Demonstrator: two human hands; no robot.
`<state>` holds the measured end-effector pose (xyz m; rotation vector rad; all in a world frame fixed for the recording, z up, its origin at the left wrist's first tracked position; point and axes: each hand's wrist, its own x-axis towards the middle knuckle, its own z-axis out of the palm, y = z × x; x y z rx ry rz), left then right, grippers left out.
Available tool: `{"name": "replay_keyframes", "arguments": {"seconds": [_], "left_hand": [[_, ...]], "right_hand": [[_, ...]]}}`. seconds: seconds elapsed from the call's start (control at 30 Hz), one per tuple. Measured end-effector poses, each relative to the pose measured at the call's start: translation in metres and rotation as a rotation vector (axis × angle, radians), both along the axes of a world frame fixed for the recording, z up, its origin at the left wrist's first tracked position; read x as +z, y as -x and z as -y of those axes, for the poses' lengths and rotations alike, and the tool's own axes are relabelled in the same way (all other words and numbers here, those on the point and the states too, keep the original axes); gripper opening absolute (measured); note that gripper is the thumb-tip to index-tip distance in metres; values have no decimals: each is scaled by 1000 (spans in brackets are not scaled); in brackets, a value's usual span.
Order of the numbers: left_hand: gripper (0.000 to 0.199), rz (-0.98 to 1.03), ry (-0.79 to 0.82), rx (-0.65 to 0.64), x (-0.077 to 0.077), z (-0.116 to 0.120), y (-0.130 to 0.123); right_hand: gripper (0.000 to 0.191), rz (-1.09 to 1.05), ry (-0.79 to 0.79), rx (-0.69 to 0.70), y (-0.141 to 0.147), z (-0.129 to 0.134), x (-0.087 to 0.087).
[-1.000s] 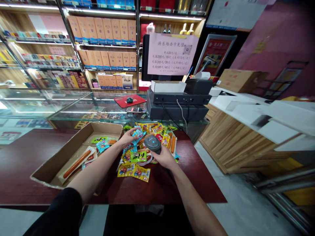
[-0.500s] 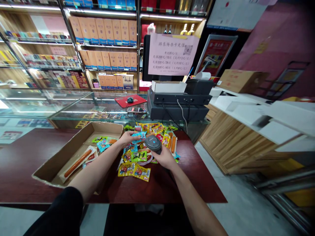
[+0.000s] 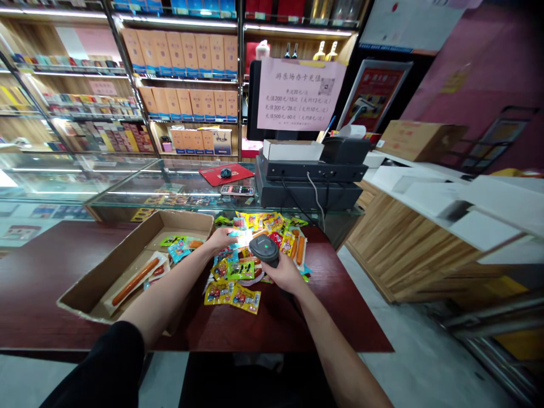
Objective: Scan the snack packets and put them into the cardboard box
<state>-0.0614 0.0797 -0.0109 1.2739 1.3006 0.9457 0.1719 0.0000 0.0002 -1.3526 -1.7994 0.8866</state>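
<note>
While both arms reach over the dark red table (image 3: 51,266), the parts of the scene are as follows.

Right hand (image 3: 285,276): clenched around the handle of a dark grey barcode scanner (image 3: 264,250); the scanner head sits above the snack pile, its top face showing a small green light.

Left hand (image 3: 220,238): fingers closed on the edge of a blue snack packet (image 3: 236,234), held just left of the scanner head and lit by a pale glare.

Snack pile (image 3: 250,260): loose packets in yellow, green, red and blue lying on the table beneath and around both hands; two yellow packets (image 3: 232,295) lie nearest the person, and packaged sausages (image 3: 300,249) lie at the right edge.

Cardboard box (image 3: 106,266): open and shallow, just left of the pile; it holds a long packaged sausage (image 3: 134,280) and a few small packets (image 3: 178,247).

Glass counter (image 3: 140,190): behind the table, carrying a red mouse pad (image 3: 224,174) with a mouse on it and a phone (image 3: 237,190).

Register unit (image 3: 310,175): dark, behind the pile, with cables hanging down its front; a pink notice (image 3: 300,94) is fixed to the screen above it.

Shelves (image 3: 187,73): rows of orange boxes along the back wall.
</note>
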Motion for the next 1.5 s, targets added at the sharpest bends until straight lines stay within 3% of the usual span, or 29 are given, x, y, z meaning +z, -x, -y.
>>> {"name": "replay_keyframes", "arguments": {"seconds": [0.17,0.37,0.53,0.63,0.8,0.93,1.07,1.17,1.27,1.5], "left_hand": [[58,95,106,45,3,2,-2],[58,67,65,73,7,-1,-5],[58,124,13,109,26,-7,3],[58,111,-22,140,45,-2,27],[59,-79,-150,284,71,29,99],[57,-134,-190,402,77,63,153],[55,-120,-177,489,79,84,177],[52,-123,-181,483,79,86,173],[49,-117,-161,412,72,73,153],[42,-56,-135,148,46,22,59]], "right_hand": [[31,-28,-6,4,0,0,0],[30,-28,-1,7,0,1,-2],[31,-31,6,26,1,0,0],[32,-47,4,72,4,-4,4],[32,-58,-7,123,17,-11,9],[26,-31,28,163,30,-12,13],[24,-18,60,199,37,-12,14],[24,-20,36,204,37,-14,12],[27,-54,-16,175,31,-15,12],[33,-88,-81,77,-6,-16,13]]}}
